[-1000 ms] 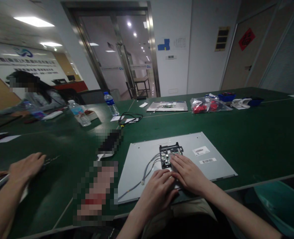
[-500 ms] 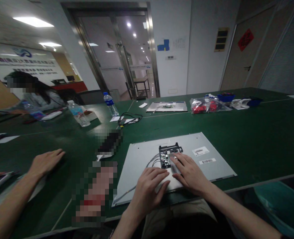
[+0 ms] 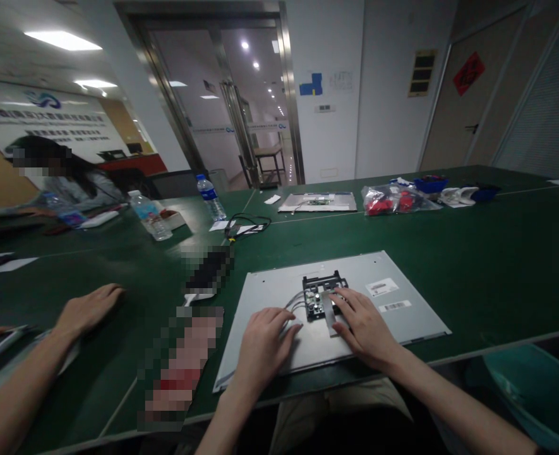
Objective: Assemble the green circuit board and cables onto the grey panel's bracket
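A flat light-grey panel (image 3: pixel 260 297) with labels lies on the green table before me, its near edge close to the table edge. On it sits a black plastic frame (image 3: pixel 324 276) with a small circuit board (image 3: pixel 313 302), from which thin grey cables (image 3: pixel 291 302) run to the left. My right hand (image 3: pixel 367 328) has its fingers and thumb on a narrow metal strip (image 3: pixel 329 316) that lies across the board's right side. Left of the board, my left hand (image 3: pixel 267 344) is over the panel near the cables, thumb and fingers apart.
At left rests another person's forearm and hand (image 3: pixel 87 309). Bottles (image 3: pixel 151 218), a black cable (image 3: pixel 248 224) and blurred-out items (image 3: pixel 184 360) lie beyond and left of the panel. A second panel (image 3: pixel 340 202) and a plastic bag with red things (image 3: pixel 388 201) are farther back.
My left hand has moved left, away from the metal strip and toward the cables. My right hand stays at the strip, which now shows more plainly.
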Action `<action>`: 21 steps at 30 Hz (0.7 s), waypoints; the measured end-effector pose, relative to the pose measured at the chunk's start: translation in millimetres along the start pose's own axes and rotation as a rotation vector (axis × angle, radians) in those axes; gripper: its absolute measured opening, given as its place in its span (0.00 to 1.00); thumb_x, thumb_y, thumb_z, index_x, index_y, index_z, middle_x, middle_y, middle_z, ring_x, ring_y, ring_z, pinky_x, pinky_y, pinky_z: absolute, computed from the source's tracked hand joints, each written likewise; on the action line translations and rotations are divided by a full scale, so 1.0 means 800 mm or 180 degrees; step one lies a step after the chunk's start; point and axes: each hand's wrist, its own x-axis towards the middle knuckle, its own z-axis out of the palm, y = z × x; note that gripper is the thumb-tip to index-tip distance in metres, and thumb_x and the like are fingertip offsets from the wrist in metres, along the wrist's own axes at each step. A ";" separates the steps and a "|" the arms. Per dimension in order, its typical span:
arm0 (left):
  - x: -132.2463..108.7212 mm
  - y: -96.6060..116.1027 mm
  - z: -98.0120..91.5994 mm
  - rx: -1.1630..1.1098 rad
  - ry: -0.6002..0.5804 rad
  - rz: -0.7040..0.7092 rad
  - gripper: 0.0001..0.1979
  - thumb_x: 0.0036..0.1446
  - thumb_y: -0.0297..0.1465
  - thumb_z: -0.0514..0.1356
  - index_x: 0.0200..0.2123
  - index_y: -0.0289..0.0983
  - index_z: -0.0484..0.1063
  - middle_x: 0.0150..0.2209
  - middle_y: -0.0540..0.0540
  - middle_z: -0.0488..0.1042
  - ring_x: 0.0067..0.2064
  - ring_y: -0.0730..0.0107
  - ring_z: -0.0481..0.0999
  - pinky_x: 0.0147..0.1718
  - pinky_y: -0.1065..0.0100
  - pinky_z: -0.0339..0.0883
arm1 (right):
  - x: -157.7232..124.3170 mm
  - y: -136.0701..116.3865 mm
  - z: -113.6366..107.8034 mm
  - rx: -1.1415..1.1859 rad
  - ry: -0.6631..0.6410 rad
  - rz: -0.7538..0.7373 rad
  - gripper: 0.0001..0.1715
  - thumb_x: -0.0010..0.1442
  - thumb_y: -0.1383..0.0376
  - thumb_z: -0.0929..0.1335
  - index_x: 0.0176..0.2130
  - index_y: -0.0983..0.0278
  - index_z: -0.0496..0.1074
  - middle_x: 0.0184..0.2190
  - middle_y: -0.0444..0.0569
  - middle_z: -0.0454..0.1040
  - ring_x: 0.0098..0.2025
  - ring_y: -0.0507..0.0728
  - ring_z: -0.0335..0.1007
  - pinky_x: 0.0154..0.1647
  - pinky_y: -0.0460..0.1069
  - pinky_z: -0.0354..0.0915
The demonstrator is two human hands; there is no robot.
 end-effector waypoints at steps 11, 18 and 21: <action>0.000 0.001 0.024 0.0233 -0.0215 0.0026 0.09 0.63 0.28 0.54 0.39 0.39 0.74 0.37 0.44 0.78 0.41 0.61 0.76 0.45 0.60 0.64 | 0.000 0.001 0.001 0.0062 -0.0015 -0.0068 0.29 0.69 0.52 0.58 0.62 0.65 0.60 0.60 0.59 0.63 0.61 0.64 0.57 0.61 0.62 0.58; -0.005 0.002 0.007 0.0134 0.0061 -0.0065 0.10 0.62 0.26 0.53 0.42 0.38 0.72 0.39 0.45 0.78 0.39 0.62 0.76 0.44 0.61 0.64 | 0.000 0.000 0.001 0.0097 -0.0029 -0.0062 0.28 0.68 0.53 0.58 0.61 0.66 0.61 0.60 0.58 0.63 0.61 0.64 0.57 0.62 0.62 0.57; -0.003 0.002 0.000 0.0063 0.0232 -0.0205 0.09 0.62 0.27 0.52 0.41 0.38 0.71 0.38 0.46 0.78 0.39 0.61 0.75 0.42 0.62 0.65 | 0.000 -0.001 0.000 0.0096 -0.0012 -0.0068 0.28 0.68 0.53 0.59 0.60 0.65 0.62 0.60 0.58 0.63 0.60 0.64 0.57 0.62 0.63 0.57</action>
